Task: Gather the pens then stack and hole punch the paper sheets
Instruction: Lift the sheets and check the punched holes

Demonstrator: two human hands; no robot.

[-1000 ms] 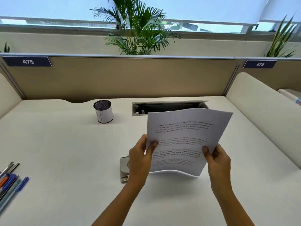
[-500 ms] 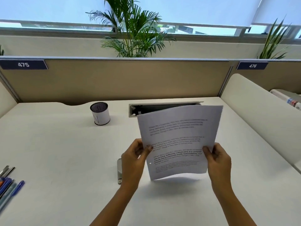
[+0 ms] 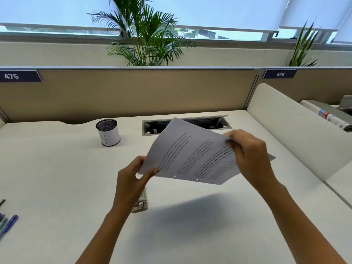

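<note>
Over the desk, mid-air btw both hands, are the paper sheets. My L hand pinches the near-left corner, and my R hand curls round the right end. The long axis runs left-right across me, w/ the far edge tipped up and the print facing me. Two holes show along the near long edge, so punching looks done. The hole punch sits right under my L wrist, so the L hand is nearer. The pens lie well apart, far left.
</note>
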